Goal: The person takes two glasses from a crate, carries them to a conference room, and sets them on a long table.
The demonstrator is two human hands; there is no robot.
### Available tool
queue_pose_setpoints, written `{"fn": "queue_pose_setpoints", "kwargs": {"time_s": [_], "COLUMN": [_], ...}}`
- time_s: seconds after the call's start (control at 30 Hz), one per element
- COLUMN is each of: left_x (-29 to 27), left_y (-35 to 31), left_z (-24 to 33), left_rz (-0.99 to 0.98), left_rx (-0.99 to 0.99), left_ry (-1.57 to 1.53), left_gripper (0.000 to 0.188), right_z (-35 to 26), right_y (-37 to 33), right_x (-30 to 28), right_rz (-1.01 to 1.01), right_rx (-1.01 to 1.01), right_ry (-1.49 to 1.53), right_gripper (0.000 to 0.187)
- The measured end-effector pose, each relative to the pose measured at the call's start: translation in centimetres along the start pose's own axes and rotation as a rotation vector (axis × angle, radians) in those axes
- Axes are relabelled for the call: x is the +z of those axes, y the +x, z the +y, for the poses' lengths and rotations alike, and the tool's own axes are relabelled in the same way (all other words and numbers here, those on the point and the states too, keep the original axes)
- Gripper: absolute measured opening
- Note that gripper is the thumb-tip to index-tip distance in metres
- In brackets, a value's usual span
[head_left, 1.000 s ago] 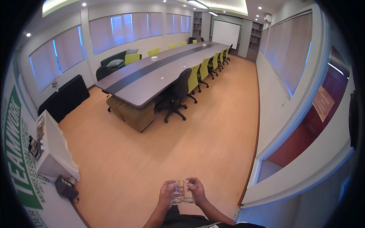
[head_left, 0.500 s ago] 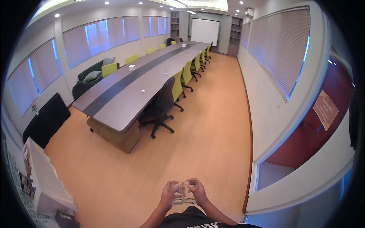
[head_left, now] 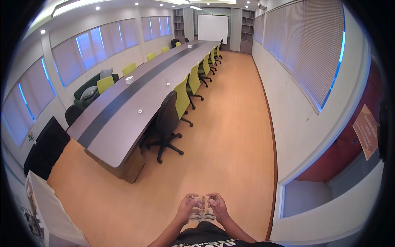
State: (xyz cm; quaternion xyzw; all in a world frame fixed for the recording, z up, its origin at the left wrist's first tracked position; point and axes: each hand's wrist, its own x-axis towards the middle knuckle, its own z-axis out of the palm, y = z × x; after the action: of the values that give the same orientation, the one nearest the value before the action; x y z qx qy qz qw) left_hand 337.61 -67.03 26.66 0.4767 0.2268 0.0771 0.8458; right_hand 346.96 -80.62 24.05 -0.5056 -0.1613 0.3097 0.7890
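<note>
My left hand [head_left: 186, 208] is closed around a clear drinking glass [head_left: 196, 215] low in the view, just in front of my body. Beside it, my right hand [head_left: 219, 207] grips a second clear glass [head_left: 209, 215]. Both glasses are upright and close together between my hands, with their rims touching or nearly so. They look see-through; whether anything is inside cannot be made out.
A long conference table [head_left: 123, 127] stretches away ahead on the left. A black office chair [head_left: 166, 123] and several green chairs [head_left: 181, 96] line its right side. Wooden floor [head_left: 230, 144] runs along the right wall. A cloth-covered table [head_left: 55, 210] stands at lower left.
I have moved forward along the room, so the table and chairs appear nearer and further left. Both hands keep hold of the glasses in front of me.
</note>
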Motion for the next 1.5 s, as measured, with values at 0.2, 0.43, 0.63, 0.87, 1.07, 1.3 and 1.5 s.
{"fn": "queue_pose_setpoints", "kwargs": {"time_s": [0.2,0.43,0.63,0.87,1.07,1.3,1.5], "left_x": [3.2,6.0,8.0,10.2,12.0,12.9,15.2], "left_y": [9.4,19.0,28.4,42.1,52.2,61.2,69.1], "left_z": [3.0,5.3,8.1,11.7,15.0,17.4,18.4], "left_rz": [0.036,0.021,-0.043,-0.217,-0.303,-0.309,-0.216], "left_rx": [0.028,0.046,0.051,0.057,0.001,-0.068,-0.036], "left_ry": [-0.017,-0.100,-0.091,0.014,0.017,0.028,0.029], "left_gripper": [0.035,0.034,0.033,0.035,0.033,0.031,0.032], "right_z": [-3.0,-6.2,-8.0,-11.3,-14.7,-15.5,-16.3], "right_y": [9.4,17.9,26.3,38.1,47.2,55.7,63.8], "right_x": [-3.1,-6.7,-9.6,-14.0,-16.9,-20.3,-23.6], "right_rz": [0.030,0.086,0.121,0.157,0.186,0.175,0.198], "right_rx": [-0.080,-0.107,-0.183,-0.260,-0.246,-0.213,-0.190], "right_ry": [-0.032,0.043,0.039,-0.136,-0.218,-0.211,-0.117], "right_gripper": [0.043,0.042,0.043,0.038,0.045,0.046,0.046]}}
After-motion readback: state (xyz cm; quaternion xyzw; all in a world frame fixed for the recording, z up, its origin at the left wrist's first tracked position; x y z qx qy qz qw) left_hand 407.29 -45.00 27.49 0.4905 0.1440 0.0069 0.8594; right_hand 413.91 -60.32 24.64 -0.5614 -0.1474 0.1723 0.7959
